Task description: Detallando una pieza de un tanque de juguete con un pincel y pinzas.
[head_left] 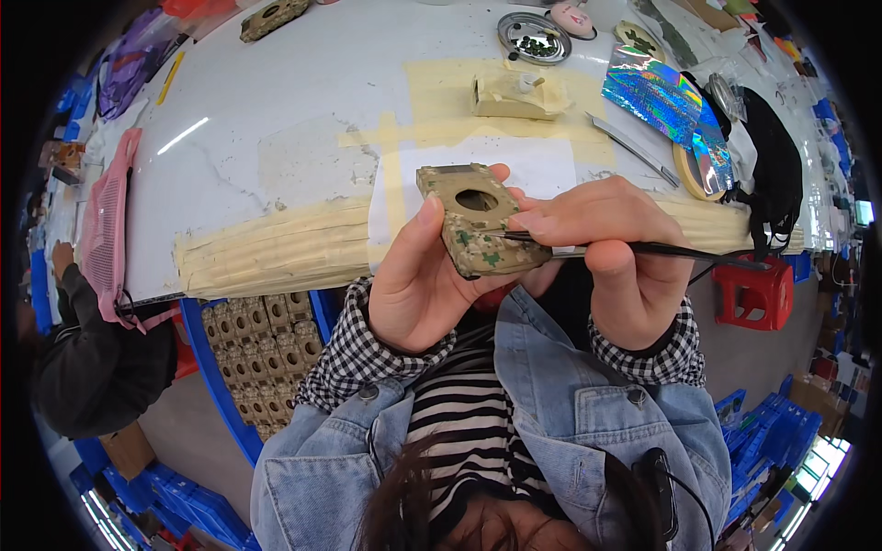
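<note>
A camouflage-patterned housing (457, 220) with a round hole in its face is tilted in front of me above the table. My left hand (409, 285) grips it from the left and below, its thumb along the side and a fingertip showing behind the far edge. In my right hand (634, 216) are dark, slender tweezers (675, 249), pinched between thumb and fingers. Their pointed tips reach left to the patterned face just below the hole. Whether the tips hold anything is too small to tell. White paper (390, 207) lies on the table beneath the housing.
A taped-down beige block (491, 99) stands beyond my hands. Farther right are a dish (503, 37) of dark green bits, a slim silver tool (634, 147), a shiny holographic sheet (652, 92) and a tape roll (684, 170). A blue crate (213, 367) holds several housings; a person's dark sleeve (110, 367) is leftmost.
</note>
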Action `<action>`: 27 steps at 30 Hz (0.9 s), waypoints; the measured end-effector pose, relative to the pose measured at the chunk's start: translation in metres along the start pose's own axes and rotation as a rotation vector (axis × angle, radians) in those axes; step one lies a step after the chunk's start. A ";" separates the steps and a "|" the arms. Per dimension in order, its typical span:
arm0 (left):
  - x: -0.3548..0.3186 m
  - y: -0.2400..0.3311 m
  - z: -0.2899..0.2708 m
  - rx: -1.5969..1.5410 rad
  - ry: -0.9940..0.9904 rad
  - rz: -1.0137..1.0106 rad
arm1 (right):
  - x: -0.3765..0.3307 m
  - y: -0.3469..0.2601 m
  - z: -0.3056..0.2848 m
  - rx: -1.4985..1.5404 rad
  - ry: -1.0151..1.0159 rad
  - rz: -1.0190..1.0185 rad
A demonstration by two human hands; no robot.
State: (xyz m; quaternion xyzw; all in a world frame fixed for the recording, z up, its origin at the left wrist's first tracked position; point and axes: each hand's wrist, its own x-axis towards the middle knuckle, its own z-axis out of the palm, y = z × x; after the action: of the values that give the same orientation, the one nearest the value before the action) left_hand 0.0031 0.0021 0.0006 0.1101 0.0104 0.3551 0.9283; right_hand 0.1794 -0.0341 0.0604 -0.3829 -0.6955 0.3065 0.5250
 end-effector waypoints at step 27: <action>0.000 0.003 0.000 -0.026 -0.005 -0.008 | 0.005 -0.003 0.001 -0.068 -0.017 -0.002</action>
State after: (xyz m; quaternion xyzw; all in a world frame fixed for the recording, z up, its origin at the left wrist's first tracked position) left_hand 0.0015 0.0042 0.0012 0.0987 0.0039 0.3511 0.9311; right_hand 0.1765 -0.0310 0.0653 -0.3971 -0.7104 0.2854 0.5061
